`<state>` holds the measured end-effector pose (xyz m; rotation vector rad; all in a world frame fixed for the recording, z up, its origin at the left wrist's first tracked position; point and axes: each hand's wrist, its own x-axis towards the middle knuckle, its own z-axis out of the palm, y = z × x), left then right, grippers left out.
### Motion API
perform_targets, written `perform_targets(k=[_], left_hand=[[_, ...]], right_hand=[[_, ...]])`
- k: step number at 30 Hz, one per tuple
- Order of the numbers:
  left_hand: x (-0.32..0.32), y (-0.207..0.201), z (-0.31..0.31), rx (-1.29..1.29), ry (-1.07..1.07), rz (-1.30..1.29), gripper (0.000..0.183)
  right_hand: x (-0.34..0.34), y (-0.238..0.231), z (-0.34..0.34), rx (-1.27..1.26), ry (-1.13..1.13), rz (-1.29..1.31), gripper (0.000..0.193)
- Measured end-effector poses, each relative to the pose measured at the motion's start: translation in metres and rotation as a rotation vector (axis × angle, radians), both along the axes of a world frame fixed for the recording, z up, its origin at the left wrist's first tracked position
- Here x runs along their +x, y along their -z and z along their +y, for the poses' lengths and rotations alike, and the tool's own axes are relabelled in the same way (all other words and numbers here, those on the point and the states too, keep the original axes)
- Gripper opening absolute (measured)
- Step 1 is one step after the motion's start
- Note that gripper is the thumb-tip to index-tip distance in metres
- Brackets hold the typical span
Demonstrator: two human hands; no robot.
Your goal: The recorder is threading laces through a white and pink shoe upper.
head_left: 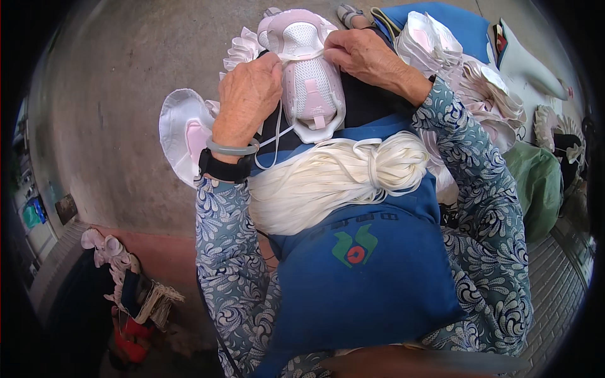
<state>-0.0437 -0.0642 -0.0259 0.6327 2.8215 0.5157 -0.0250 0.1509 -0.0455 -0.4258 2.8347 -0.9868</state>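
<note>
A pink and white mesh shoe upper (312,85) lies across my lap, its tongue and heel end toward me. A thin white shoelace (296,57) runs across it between my two hands, and a loose length hangs down by its near left side. At the upper's left edge, my left hand (249,94) is closed with the lace at its fingertips. My right hand (370,60) pinches the lace at the right edge, fingers pressed together. Below them, a thick tied bundle of cream-white laces (334,183) rests on my blue apron (365,290).
Stacked shoe uppers (479,94) lie to the right, by a blue cloth (441,19) and a green sack (532,189). Another white upper (186,135) sits left of my lap. More pieces and strings (161,302) lie at the lower left beside the concrete floor (126,138).
</note>
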Motion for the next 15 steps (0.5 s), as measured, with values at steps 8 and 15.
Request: perform_targets(k=[8, 15], left_hand=[[-0.013, 0.002, 0.003, -0.005, 0.116, -0.065, 0.025], [-0.026, 0.012, 0.005, 0.014, 0.229, -0.037, 0.027]], right_hand=[[0.002, 0.003, 0.001, -0.009, 0.077, 0.049, 0.024], [0.002, 0.013, -0.006, 0.052, 0.031, 0.125, 0.023]])
